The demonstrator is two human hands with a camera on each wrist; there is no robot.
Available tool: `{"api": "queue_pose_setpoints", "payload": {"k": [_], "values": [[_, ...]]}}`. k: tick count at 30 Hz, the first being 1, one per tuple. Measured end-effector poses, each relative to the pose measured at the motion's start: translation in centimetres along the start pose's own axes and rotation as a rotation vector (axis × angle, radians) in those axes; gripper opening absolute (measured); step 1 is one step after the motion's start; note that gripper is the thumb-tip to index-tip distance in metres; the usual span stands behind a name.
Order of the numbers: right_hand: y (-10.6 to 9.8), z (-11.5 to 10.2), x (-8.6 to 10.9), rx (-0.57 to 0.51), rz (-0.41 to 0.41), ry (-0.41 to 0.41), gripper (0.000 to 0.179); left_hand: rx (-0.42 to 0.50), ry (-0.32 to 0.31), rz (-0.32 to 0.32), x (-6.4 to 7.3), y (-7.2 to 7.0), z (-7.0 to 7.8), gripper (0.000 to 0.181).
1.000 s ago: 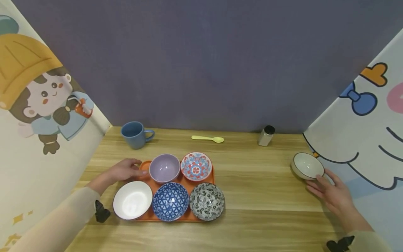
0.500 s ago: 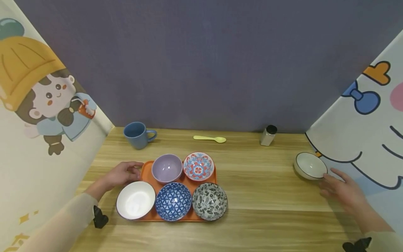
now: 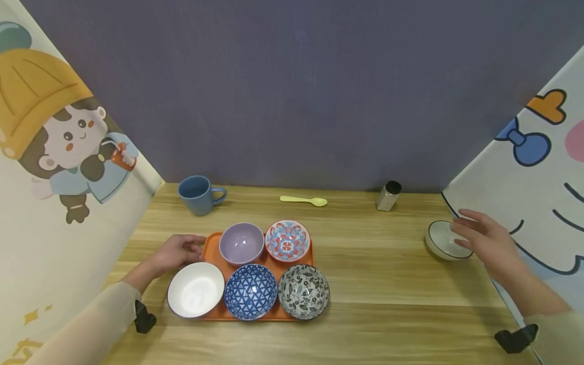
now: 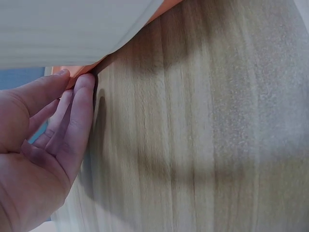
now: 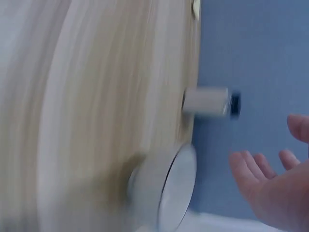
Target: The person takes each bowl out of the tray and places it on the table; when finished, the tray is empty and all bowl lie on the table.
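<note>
My left hand (image 3: pixel 175 252) is at the left edge of an orange tray (image 3: pixel 212 248). In the left wrist view its thumb and fingertips (image 4: pixel 85 81) pinch the tray's rim. Bowls stand on the tray: a purple one (image 3: pixel 242 244), a red-and-blue patterned one (image 3: pixel 288 241), a white one (image 3: pixel 196 290), a blue triangle-patterned one (image 3: pixel 251 292) and a grey floral one (image 3: pixel 303 292). At the far right my right hand (image 3: pixel 490 246), fingers spread and holding nothing, is raised over the right side of a dark-rimmed white bowl (image 3: pixel 440 241), which sits on the table.
Along the back of the wooden table (image 3: pixel 374 274) stand a blue mug (image 3: pixel 197 196) and a black-lidded shaker (image 3: pixel 388 196), with a yellow spoon (image 3: pixel 303 201) lying between them. A grey-blue back panel (image 3: pixel 292 101) and printed side walls enclose the table.
My right hand has let go of the dark-rimmed white bowl and risen above it. The left hand has shifted slightly back along the tray's edge, away from the purple bowl.
</note>
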State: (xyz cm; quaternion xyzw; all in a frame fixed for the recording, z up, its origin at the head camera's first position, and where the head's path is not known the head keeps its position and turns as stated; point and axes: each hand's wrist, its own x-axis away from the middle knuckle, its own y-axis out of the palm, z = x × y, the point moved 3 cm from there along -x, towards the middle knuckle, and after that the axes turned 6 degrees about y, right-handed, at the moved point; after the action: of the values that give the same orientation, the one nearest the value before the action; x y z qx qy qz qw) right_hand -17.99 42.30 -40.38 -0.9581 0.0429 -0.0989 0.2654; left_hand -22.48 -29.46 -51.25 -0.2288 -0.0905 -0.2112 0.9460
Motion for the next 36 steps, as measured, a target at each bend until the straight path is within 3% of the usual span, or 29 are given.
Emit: {"api": "queue_pose_setpoints", "payload": {"k": [7, 14, 21, 26, 31, 36], "values": [[6.9, -5.4, -1.1, -0.018, -0.201, -0.091, 0.072, -0.033, 0.002, 0.02, 0.1, 0.0, -0.1, 0.059], [13.9, -8.1, -2.6, -0.112, -0.368, -0.099, 0.069, -0.077, -0.016, 0.046, 0.3, -0.1, -0.1, 0.057], [20.2, -8.8, -3.8, -0.17, -0.505, -0.052, 0.06, -0.108, 0.014, 0.057, 0.7, 0.3, -0.1, 0.055], [23.6, -8.5, -4.3, -0.233, -0.585, -0.011, 0.063, -0.11, 0.022, 0.068, 0.7, 0.4, -0.5, 0.055], [25.9, -8.2, -4.5, -0.311, -0.667, 0.044, 0.074, -0.104, 0.019, 0.069, 0.5, 0.2, -0.5, 0.056], [27.1, -8.2, -4.7, -0.303, -0.695, 0.041, 0.073, -0.099, 0.025, 0.066, 0.6, 0.2, -0.1, 0.056]]}}
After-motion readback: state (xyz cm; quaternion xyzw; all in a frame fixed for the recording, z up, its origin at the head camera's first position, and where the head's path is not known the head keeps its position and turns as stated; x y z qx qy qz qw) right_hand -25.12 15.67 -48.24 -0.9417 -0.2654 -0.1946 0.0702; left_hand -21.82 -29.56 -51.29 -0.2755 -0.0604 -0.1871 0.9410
